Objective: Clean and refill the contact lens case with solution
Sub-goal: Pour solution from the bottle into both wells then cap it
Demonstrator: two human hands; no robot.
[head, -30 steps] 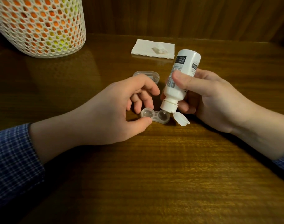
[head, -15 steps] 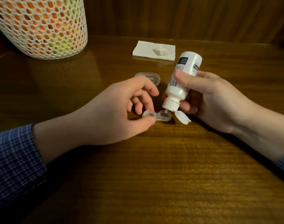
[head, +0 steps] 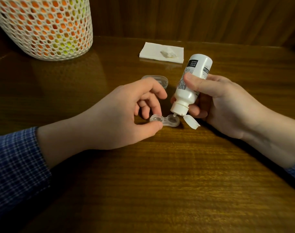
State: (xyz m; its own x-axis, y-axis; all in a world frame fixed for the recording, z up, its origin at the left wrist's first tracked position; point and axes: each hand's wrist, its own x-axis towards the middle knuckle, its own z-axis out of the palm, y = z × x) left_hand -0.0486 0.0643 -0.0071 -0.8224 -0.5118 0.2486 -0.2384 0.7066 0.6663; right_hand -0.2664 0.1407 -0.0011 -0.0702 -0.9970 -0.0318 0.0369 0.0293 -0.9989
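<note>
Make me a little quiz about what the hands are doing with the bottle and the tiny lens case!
1. True or false: the white bottle is tipped nozzle-down over the lens case.
2. Which well is the nozzle over? A) the one near the left hand B) the one near the right hand
3. Fill in: the bottle's flip cap is ____ (open or closed).

Key
1. True.
2. B. The left hand's fingers pinch the other end.
3. Open, hanging beside the nozzle.
</note>
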